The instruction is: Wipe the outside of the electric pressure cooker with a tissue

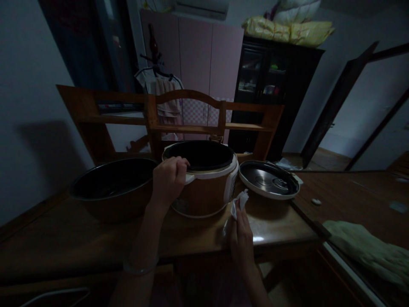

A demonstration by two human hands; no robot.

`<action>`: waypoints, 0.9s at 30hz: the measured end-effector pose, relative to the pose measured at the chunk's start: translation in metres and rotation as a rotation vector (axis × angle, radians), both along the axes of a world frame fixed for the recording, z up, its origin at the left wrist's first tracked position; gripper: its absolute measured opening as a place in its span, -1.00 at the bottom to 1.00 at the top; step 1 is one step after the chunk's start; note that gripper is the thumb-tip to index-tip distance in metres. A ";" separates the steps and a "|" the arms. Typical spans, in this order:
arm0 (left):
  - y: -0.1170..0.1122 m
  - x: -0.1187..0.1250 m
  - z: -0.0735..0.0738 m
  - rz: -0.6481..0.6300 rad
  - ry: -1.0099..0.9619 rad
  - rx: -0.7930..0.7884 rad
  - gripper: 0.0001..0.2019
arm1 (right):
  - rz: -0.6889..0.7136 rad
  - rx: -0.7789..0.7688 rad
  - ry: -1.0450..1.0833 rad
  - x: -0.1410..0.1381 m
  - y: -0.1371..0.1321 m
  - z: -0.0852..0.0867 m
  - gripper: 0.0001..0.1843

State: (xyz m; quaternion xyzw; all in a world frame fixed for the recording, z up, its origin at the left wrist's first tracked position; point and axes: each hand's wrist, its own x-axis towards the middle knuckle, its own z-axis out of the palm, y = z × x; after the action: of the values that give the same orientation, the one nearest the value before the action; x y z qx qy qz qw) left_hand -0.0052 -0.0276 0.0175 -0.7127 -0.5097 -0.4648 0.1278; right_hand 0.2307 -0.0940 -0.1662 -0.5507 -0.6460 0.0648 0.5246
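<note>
An electric cooker (201,192) with a white rim and brownish body stands on the wooden table, its top uncovered and its inside dark. My left hand (169,179) is closed round the white handle on the cooker's near left rim. To the cooker's right, low over the table, my right hand (242,232) pinches a crumpled white tissue (240,204). A dark inner pot (111,198) sits left of the cooker. The round lid (268,180) lies on the right with its metal inner side up.
The wooden table (198,238) has a shelf rack (188,128) along its back. A small white object (316,201) lies on the brown surface to the right, near a pale green cloth (364,247). Beyond stand a pink wardrobe (194,59) and a dark cabinet (277,94).
</note>
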 end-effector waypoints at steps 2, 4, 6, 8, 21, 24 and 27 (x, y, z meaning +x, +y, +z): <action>0.000 0.000 0.000 0.000 0.003 0.004 -0.54 | -0.003 0.004 -0.001 0.000 0.000 0.000 -0.44; 0.000 0.001 0.000 -0.007 -0.009 0.010 -0.54 | 0.004 0.005 -0.001 0.000 0.000 0.001 -0.45; -0.001 0.001 0.001 -0.017 -0.021 0.011 -0.54 | 0.011 0.007 0.001 -0.001 0.000 0.001 -0.45; -0.002 0.001 0.001 -0.021 -0.019 0.008 -0.54 | 0.017 0.007 0.002 -0.001 0.000 0.001 -0.45; 0.000 0.001 0.000 -0.016 -0.027 0.013 -0.52 | 0.000 0.022 -0.019 -0.001 -0.002 -0.001 -0.45; 0.000 0.001 0.000 -0.018 -0.029 0.009 -0.53 | -0.005 0.018 -0.018 -0.001 -0.002 -0.001 -0.45; 0.000 0.001 0.000 -0.009 -0.030 0.009 -0.53 | -0.011 0.028 -0.020 -0.001 -0.002 -0.003 -0.45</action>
State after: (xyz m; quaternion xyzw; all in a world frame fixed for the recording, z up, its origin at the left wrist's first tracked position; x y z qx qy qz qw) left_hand -0.0043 -0.0272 0.0171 -0.7074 -0.5063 -0.4781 0.1214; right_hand 0.2295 -0.0963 -0.1688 -0.5477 -0.6488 0.0474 0.5261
